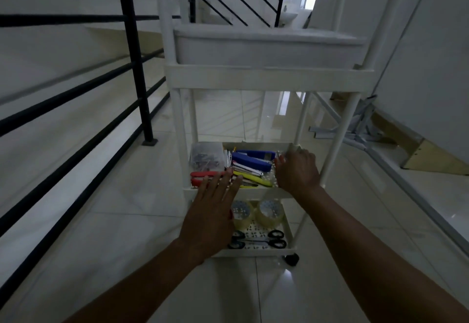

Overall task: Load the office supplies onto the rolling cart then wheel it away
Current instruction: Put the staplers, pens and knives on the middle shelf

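A white three-tier rolling cart (269, 79) stands on the tiled floor in front of me. Its middle tray holds a blue stapler (251, 160), a red stapler (200, 178), a yellow cutter (253, 179) and a clear box of clips (206, 156). The bottom tray carries two rolls of clear tape (269, 212) and black-handled scissors (258, 241). My left hand (213, 206) stretches flat, fingers straight, over the front rim of the middle tray. My right hand (297, 170) rests on the tray's right side, its fingers reaching the cart's rear post.
A black metal stair railing (134, 68) runs along the left. Folded grey metal frames (355, 129) and a wooden board (431, 155) lie against the right wall. Glossy tiled floor (127, 234) extends toward me and past the cart.
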